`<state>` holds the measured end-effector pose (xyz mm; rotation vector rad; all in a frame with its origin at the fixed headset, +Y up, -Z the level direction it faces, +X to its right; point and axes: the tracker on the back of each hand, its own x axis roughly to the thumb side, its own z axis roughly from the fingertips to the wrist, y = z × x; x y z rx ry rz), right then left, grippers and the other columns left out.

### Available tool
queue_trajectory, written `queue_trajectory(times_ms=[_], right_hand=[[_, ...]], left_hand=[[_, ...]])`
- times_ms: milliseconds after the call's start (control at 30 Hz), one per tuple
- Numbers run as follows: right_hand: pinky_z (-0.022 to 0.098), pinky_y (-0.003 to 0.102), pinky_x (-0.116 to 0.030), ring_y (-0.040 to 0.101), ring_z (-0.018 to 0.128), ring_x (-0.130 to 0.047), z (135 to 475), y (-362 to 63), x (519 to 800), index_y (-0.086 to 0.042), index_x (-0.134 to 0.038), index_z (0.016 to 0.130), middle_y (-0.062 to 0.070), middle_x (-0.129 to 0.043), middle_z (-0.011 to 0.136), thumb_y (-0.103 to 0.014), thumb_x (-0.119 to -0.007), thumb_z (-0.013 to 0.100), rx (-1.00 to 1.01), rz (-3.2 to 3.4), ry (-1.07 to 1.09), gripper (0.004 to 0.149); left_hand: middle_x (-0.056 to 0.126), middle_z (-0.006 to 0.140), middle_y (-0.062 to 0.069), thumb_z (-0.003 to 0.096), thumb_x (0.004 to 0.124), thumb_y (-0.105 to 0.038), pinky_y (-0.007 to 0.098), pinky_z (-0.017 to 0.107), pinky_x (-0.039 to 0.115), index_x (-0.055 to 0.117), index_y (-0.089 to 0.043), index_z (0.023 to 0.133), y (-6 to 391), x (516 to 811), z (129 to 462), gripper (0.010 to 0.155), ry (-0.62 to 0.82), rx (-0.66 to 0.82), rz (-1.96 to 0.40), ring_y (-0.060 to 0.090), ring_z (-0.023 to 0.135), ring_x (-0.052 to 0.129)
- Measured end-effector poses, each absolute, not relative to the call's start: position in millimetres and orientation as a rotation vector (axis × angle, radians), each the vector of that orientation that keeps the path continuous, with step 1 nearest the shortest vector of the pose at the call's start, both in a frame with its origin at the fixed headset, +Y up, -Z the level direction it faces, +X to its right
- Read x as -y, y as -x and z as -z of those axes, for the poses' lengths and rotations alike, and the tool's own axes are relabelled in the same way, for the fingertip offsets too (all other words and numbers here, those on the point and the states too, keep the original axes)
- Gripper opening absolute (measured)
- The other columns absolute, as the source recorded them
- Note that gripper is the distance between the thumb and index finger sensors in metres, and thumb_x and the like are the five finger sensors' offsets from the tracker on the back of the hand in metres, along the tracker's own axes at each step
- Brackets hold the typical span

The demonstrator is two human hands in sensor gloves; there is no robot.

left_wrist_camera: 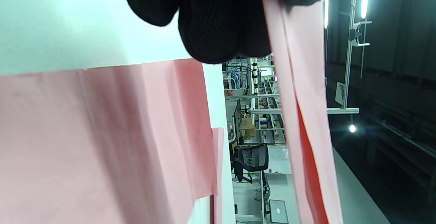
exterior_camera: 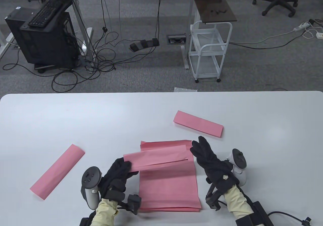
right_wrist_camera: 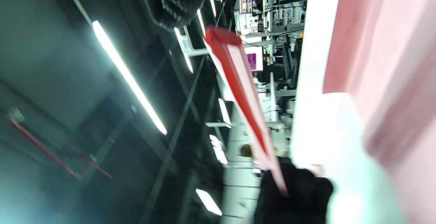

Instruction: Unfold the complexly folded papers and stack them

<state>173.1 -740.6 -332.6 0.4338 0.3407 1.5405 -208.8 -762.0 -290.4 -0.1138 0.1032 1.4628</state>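
The partly folded pink paper (exterior_camera: 157,158) is held above the unfolded pink stack (exterior_camera: 167,185) near the tabletop's (exterior_camera: 75,115) front edge. The left hand (exterior_camera: 117,174) pinches its left end. The right hand (exterior_camera: 205,158) is at its right end with fingers extended; contact cannot be told. Folded strips (exterior_camera: 57,171) (exterior_camera: 198,123) lie well apart on either side.

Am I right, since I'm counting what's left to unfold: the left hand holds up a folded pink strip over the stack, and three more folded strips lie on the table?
Not quite. The table view shows two folded strips lying on the table, not three: one at the left, one at the far right. The rest holds: the left hand pinches the folded pink strip above the stack.
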Motion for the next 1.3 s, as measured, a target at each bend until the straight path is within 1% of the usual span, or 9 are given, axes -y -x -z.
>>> queue_trajectory(times_ms=[133, 233, 333, 400, 533, 667, 767, 967, 1300], right_hand=[[0.070, 0.067, -0.007, 0.037, 0.105, -0.045, 330.4, -159.5, 724.0, -0.043, -0.017, 0.105, 0.003, -0.030, 0.120, -0.033, -0.080, 0.047, -0.270, -2.020, -0.535, 0.086], [0.074, 0.062, -0.012, 0.030, 0.098, -0.059, 326.1, -154.6, 717.8, -0.040, -0.026, 0.106, -0.002, -0.057, 0.109, -0.029, -0.081, 0.046, -0.155, -2.166, -0.543, 0.082], [0.076, 0.061, -0.022, 0.031, 0.085, -0.073, 326.5, -157.6, 719.1, -0.029, -0.051, 0.105, 0.002, -0.079, 0.086, -0.027, -0.079, 0.047, -0.084, -2.126, -0.489, 0.064], [0.074, 0.062, -0.028, 0.033, 0.076, -0.080, 329.2, -163.9, 724.2, -0.019, -0.069, 0.097, 0.005, -0.087, 0.072, -0.029, -0.077, 0.048, -0.091, -1.995, -0.424, 0.051], [0.073, 0.065, -0.029, 0.039, 0.091, -0.068, 332.8, -170.2, 734.5, -0.018, -0.077, 0.088, 0.012, -0.078, 0.093, -0.029, -0.075, 0.050, -0.127, -1.718, -0.318, 0.040], [0.071, 0.062, -0.043, 0.036, 0.068, -0.087, 333.9, -175.5, 740.0, -0.012, -0.080, 0.082, 0.010, -0.092, 0.072, -0.030, -0.076, 0.049, -0.102, -1.633, -0.227, 0.038], [0.071, 0.062, -0.045, 0.035, 0.063, -0.089, 333.2, -177.5, 743.9, -0.009, -0.080, 0.079, 0.010, -0.093, 0.065, -0.031, -0.075, 0.049, -0.108, -1.619, -0.156, 0.038], [0.069, 0.062, -0.047, 0.034, 0.057, -0.092, 332.5, -179.9, 749.8, -0.005, -0.081, 0.077, 0.010, -0.095, 0.059, -0.031, -0.075, 0.050, -0.154, -1.580, -0.070, 0.038], [0.068, 0.061, -0.048, 0.034, 0.054, -0.093, 330.0, -177.7, 756.9, -0.003, -0.082, 0.075, 0.010, -0.095, 0.057, -0.031, -0.074, 0.051, -0.224, -1.525, 0.017, 0.038]], left_hand=[[0.091, 0.079, -0.001, 0.0567, 0.069, -0.040, 0.046, 0.068, 0.070, 0.069, -0.021, 0.091, 204.4, 760.3, 289.0, 0.039, 0.126, -0.093, -1.441, 0.019, 0.071, 0.096], [0.091, 0.079, -0.001, 0.0565, 0.069, -0.039, 0.046, 0.068, 0.070, 0.069, -0.021, 0.091, 201.8, 759.2, 288.4, 0.040, 0.141, -0.079, -1.448, 0.019, 0.071, 0.096], [0.091, 0.079, 0.000, 0.0566, 0.069, -0.039, 0.046, 0.068, 0.069, 0.069, -0.020, 0.092, 201.3, 761.2, 290.0, 0.040, 0.187, -0.038, -1.457, 0.020, 0.071, 0.096], [0.091, 0.080, 0.000, 0.0567, 0.069, -0.039, 0.046, 0.068, 0.069, 0.069, -0.020, 0.092, 200.3, 763.5, 292.7, 0.040, 0.209, 0.021, -1.445, 0.020, 0.071, 0.096], [0.090, 0.082, 0.000, 0.0569, 0.069, -0.039, 0.047, 0.069, 0.067, 0.068, -0.021, 0.095, 193.4, 768.2, 296.1, 0.042, 0.273, 0.133, -1.442, 0.020, 0.074, 0.095], [0.089, 0.084, 0.001, 0.0564, 0.070, -0.040, 0.049, 0.070, 0.066, 0.068, -0.022, 0.097, 187.4, 772.5, 297.8, 0.044, 0.338, 0.216, -1.458, 0.022, 0.076, 0.094], [0.088, 0.087, 0.001, 0.0562, 0.070, -0.042, 0.051, 0.072, 0.063, 0.067, -0.024, 0.099, 185.0, 774.6, 298.8, 0.046, 0.389, 0.271, -1.454, 0.022, 0.079, 0.092], [0.085, 0.091, 0.002, 0.0535, 0.071, -0.047, 0.054, 0.074, 0.059, 0.063, -0.025, 0.103, 182.4, 774.7, 300.2, 0.055, 0.449, 0.399, -1.428, 0.024, 0.082, 0.090], [0.087, 0.089, 0.001, 0.0473, 0.074, -0.052, 0.055, 0.074, 0.058, 0.063, -0.023, 0.103, 178.7, 777.7, 300.0, 0.064, 0.458, 0.457, -1.449, 0.024, 0.081, 0.091]])
